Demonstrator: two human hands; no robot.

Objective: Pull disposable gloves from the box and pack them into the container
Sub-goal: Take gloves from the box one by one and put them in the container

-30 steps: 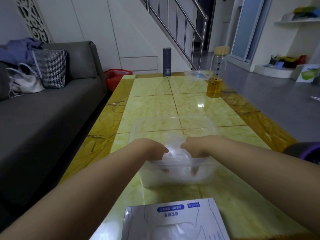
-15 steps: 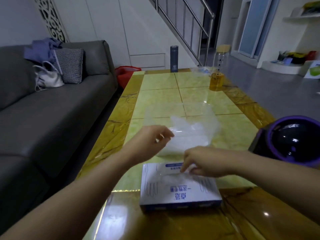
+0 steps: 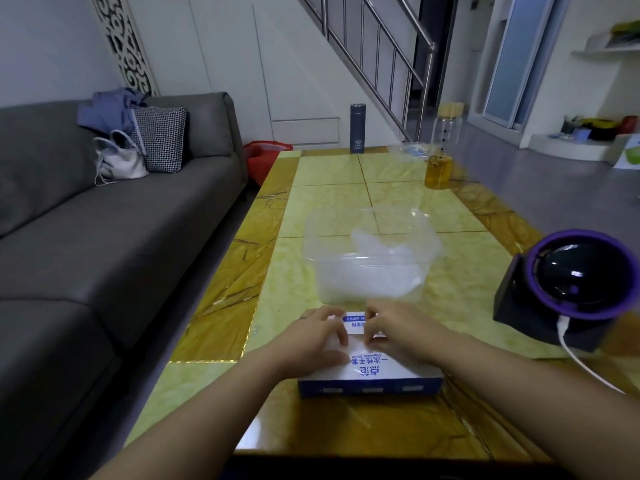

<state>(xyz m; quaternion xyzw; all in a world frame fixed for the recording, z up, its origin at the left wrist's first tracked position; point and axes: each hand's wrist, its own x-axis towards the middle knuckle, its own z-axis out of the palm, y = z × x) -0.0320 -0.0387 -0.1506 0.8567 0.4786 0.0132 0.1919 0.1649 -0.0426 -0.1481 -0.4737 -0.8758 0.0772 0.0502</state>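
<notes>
Leaning over the box, with left hand and right hand side by side on its top, fingertips meeting at the opening. Probably steadying the carton with the left and digging for the next glove with the right; cannot tell whether either pinches anything, with the slot covered. Just beyond the fingertips, close against the box: a clear container holding a loose heap of gloves. Kept near, likely, to shorten each transfer.

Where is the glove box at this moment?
In the head view the glove box lies near the front edge of the table, under the left hand and right hand, in front of the clear container. A purple-rimmed device stands to its right.
</notes>
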